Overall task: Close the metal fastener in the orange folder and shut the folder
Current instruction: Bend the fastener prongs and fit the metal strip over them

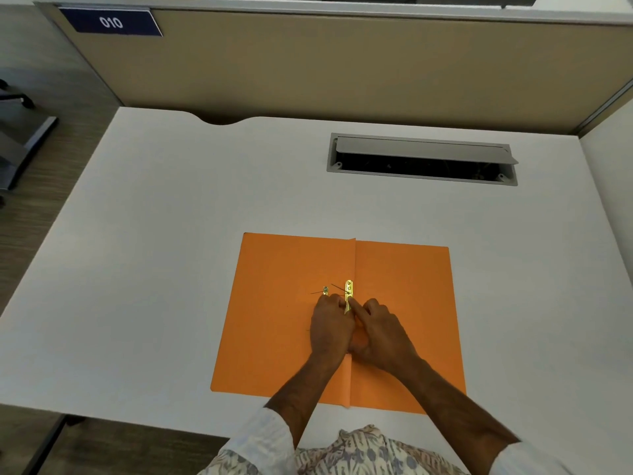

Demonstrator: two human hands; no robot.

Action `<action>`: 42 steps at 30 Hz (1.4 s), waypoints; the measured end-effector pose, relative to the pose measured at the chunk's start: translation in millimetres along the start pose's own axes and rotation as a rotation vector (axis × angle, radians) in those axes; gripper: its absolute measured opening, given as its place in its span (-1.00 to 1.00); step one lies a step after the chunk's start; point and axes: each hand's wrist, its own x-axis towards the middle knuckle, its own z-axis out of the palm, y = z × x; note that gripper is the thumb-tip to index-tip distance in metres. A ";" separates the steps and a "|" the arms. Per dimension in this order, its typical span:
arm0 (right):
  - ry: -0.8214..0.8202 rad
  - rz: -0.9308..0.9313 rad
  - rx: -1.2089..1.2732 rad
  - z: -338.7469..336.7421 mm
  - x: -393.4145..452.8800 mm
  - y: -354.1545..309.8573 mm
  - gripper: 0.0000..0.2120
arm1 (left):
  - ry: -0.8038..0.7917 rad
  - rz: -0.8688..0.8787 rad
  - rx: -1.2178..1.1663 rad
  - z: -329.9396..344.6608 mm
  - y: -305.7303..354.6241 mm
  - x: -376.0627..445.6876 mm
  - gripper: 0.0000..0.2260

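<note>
An orange folder [274, 303] lies open and flat on the white desk, its crease running toward me. A gold metal fastener [349, 290] lies along the crease, with a small loose metal piece [325, 290] just left of it. My left hand [330, 329] rests on the crease with its fingertips at the fastener's near end. My right hand [380, 329] lies beside it, index finger stretched out and pressing on the fastener bar. The near half of the fastener is hidden under both hands.
A grey cable hatch [423, 159] with its lid raised is set into the white desk [171, 234] behind the folder. A tan partition [308, 63] with a "010" label [111, 22] closes off the back. A chair base [20, 142] stands on the floor at left.
</note>
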 end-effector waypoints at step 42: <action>-0.002 -0.166 -0.306 -9.7 -3.7 9.2 -0.47 | 0.063 0.091 -0.050 17.3 0.3 55.6 -0.92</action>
